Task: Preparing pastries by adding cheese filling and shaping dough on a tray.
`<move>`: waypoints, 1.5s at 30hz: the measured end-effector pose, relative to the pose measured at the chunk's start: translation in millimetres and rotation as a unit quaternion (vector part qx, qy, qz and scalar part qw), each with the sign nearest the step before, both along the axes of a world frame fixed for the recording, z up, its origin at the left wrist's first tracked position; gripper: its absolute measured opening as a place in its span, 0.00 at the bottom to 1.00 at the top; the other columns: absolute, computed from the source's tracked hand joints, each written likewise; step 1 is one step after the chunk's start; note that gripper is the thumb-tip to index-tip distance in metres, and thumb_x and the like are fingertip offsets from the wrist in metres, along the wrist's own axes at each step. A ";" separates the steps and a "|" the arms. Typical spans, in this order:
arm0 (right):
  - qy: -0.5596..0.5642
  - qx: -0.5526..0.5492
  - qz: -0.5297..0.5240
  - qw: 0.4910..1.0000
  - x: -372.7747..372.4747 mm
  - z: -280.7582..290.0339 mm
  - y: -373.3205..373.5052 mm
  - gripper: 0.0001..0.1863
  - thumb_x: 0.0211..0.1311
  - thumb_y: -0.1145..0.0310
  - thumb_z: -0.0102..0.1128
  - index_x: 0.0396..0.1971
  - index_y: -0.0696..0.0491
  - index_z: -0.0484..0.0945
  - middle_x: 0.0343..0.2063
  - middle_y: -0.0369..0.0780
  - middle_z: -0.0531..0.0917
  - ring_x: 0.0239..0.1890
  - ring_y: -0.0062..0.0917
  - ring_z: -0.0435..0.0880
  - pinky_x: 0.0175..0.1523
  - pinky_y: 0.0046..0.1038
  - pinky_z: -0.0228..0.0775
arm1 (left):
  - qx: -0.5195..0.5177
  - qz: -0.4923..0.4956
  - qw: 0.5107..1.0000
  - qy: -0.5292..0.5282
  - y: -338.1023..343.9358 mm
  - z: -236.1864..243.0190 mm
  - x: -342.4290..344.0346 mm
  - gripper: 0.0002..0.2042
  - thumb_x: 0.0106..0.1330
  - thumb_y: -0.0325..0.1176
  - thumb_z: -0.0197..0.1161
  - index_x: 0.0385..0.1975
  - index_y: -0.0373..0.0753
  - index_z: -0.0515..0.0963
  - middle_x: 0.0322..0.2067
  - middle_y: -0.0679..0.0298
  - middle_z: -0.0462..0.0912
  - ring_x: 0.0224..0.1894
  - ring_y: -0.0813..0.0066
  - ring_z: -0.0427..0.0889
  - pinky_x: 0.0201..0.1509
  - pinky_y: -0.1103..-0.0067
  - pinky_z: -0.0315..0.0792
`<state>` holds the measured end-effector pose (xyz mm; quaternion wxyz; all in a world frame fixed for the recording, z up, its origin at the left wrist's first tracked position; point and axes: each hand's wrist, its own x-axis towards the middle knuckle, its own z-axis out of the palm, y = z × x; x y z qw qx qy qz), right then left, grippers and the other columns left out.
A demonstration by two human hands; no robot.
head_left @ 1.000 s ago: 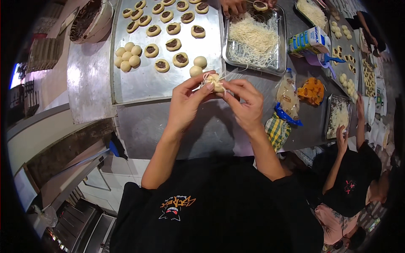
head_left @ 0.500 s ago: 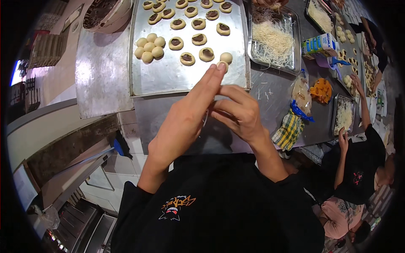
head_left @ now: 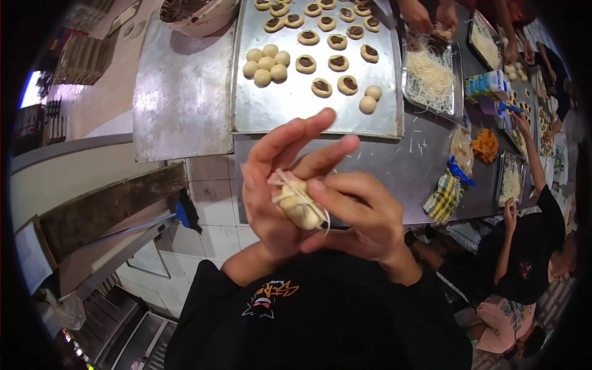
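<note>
A pale, oblong dough piece (head_left: 300, 213) with white shreds stuck over it lies in the palm of my left hand (head_left: 262, 200). That hand is cupped around it, its upper fingers raised and apart. My right hand (head_left: 370, 213) pinches the piece from the right with thumb and fingers. Both hands are in front of my chest, near the table's front edge. Beyond them a metal baking tray (head_left: 296, 114) bears several flattened dough rounds (head_left: 337, 42) with dark filling. On it are also a cluster of plain dough balls (head_left: 266, 63) and a smaller group (head_left: 369, 98).
Right of the tray stands a pan of white shreds (head_left: 428, 80), with a co-worker's hands (head_left: 425, 15) above it. Farther right are a carton (head_left: 487, 85), an orange packet (head_left: 485, 145) and a checked cloth (head_left: 444, 196). A tub (head_left: 200, 21) stands back left.
My hands have turned and opened apart, bringing the dough piece into sight between them. They have drawn back from the tray, and the view has shifted left.
</note>
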<state>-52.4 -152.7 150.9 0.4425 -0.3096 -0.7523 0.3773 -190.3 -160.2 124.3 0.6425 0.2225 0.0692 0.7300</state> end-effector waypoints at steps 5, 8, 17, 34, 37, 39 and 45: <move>-0.021 0.088 -0.002 0.996 -4.3 4.9 0.3 0.17 0.47 0.72 0.75 0.41 0.55 0.87 0.36 0.41 0.85 0.33 0.28 0.84 0.37 0.25 0.76 | -0.082 -0.126 0.983 0.109 -8.3 12.8 -20.1 0.32 0.76 0.59 0.37 0.65 0.37 0.65 0.66 0.39 0.64 0.65 0.44 0.71 0.69 0.56 0.65; 0.012 0.050 0.005 0.999 -11.0 5.5 -5.3 0.17 0.49 0.72 0.74 0.43 0.54 0.86 0.36 0.40 0.85 0.33 0.27 0.84 0.37 0.24 0.76 | -0.053 -0.109 0.950 0.288 -5.7 19.8 -26.3 0.35 0.74 0.64 0.37 0.64 0.38 0.66 0.66 0.37 0.64 0.68 0.46 0.67 0.69 0.57 0.63; 0.069 -0.108 0.046 0.991 -3.5 -0.5 -23.4 0.14 0.46 0.76 0.76 0.36 0.54 0.88 0.31 0.39 0.83 0.32 0.26 0.83 0.36 0.23 0.74 | 0.212 0.143 0.911 0.323 -16.0 -7.1 -13.5 0.30 0.78 0.58 0.36 0.52 0.32 0.70 0.58 0.39 0.72 0.64 0.49 0.72 0.67 0.52 0.65; 0.009 -0.100 -0.033 0.994 27.1 -19.7 -23.5 0.15 0.46 0.77 0.75 0.37 0.56 0.87 0.35 0.42 0.84 0.34 0.30 0.84 0.35 0.26 0.76 | -0.045 0.081 0.963 0.254 -21.0 -7.7 20.3 0.21 0.79 0.46 0.42 0.45 0.31 0.72 0.51 0.44 0.79 0.57 0.49 0.78 0.62 0.59 0.73; -0.003 -0.087 -0.028 0.996 26.2 -12.6 -21.4 0.14 0.47 0.77 0.74 0.37 0.56 0.87 0.35 0.43 0.84 0.34 0.31 0.84 0.36 0.26 0.76 | 0.040 0.083 0.944 0.318 -18.5 -16.2 14.5 0.22 0.80 0.47 0.41 0.45 0.31 0.73 0.49 0.45 0.79 0.57 0.48 0.78 0.62 0.60 0.73; -0.010 -0.080 -0.026 0.996 27.4 -11.8 -22.1 0.13 0.47 0.78 0.74 0.37 0.57 0.87 0.35 0.43 0.84 0.34 0.31 0.85 0.36 0.27 0.77 | 0.140 0.129 0.897 0.399 -7.5 -17.0 10.1 0.23 0.80 0.47 0.41 0.42 0.30 0.73 0.45 0.45 0.81 0.53 0.48 0.80 0.58 0.61 0.76; -0.036 -0.049 -0.044 0.997 20.7 -11.6 -22.7 0.13 0.48 0.76 0.74 0.37 0.57 0.86 0.35 0.42 0.83 0.35 0.31 0.85 0.38 0.27 0.78 | 0.073 0.069 0.923 0.372 -15.8 -14.3 7.7 0.22 0.79 0.44 0.44 0.35 0.29 0.74 0.38 0.45 0.83 0.45 0.48 0.84 0.52 0.62 0.79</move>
